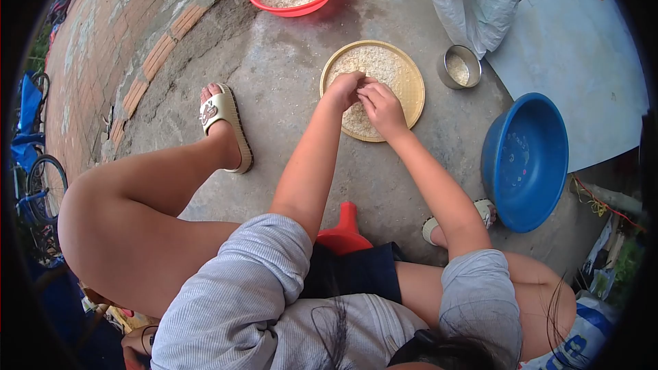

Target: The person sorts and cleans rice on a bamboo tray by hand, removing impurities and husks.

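On the concrete floor in front of me lies a round yellowish tray (411, 92) with pale, rice-like grains (373, 60) spread over it. My left hand (345, 89) and my right hand (382, 107) meet above the middle of the tray. Their fingertips are pinched together and almost touch each other. Anything between the fingers is too small or too hidden to make out. The grains lie beneath and around both hands.
A red basin (296, 11) of similar grains stands at the far side. To the right are a metal pot (447, 77) with some grains, a white sack (476, 7), a pale board (569, 55) and a tilted blue basin (524, 164). A red plastic piece (345, 233) shows between my legs.
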